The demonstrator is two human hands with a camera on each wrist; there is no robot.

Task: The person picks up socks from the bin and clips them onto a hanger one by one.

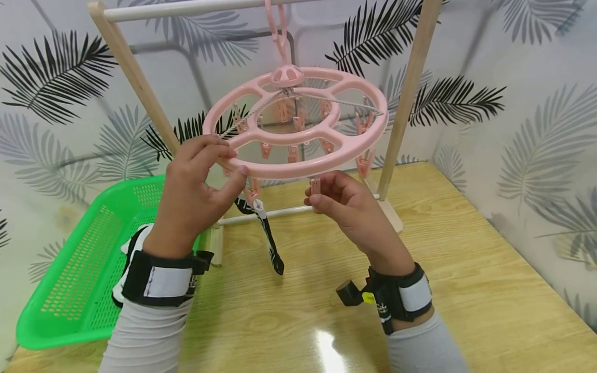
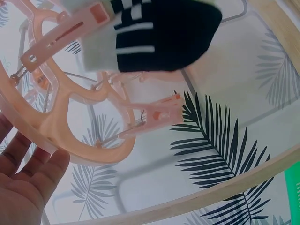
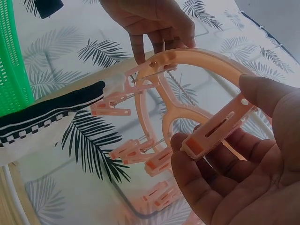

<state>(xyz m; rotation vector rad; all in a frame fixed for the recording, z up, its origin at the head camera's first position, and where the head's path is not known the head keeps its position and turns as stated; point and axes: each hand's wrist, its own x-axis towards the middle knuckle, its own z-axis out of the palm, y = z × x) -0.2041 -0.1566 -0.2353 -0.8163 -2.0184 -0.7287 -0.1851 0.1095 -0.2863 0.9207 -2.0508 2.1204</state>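
Pink round clip hanger [image 1: 310,168] hung below the white top rod [image 1: 186,9] of a rack with wooden posts [image 1: 406,93]. Beneath was a wood-grain table [image 1: 280,321], backed by a leaf-patterned wall covering [image 1: 550,62]; a green perforated basket [image 1: 60,339] sat at the left.

The left hand [image 1: 193,194] was raised at the hanger's near left, gripping the rim between thumb and fingers. The right hand [image 1: 352,207], palm turned inward, pinched a pink clothespin [image 1: 315,186] below the near rim, right of centre. A black-and-white sock [image 1: 269,235] dangled from another pink clip [image 1: 252,190], between the hands.

The top of the hanger's hook was cut off in the head view. Black-and-white cloth [image 1: 122,285] in the basket was partly covered by the left forearm, its shape unclear. Several far clips were hard to make out behind the rings.
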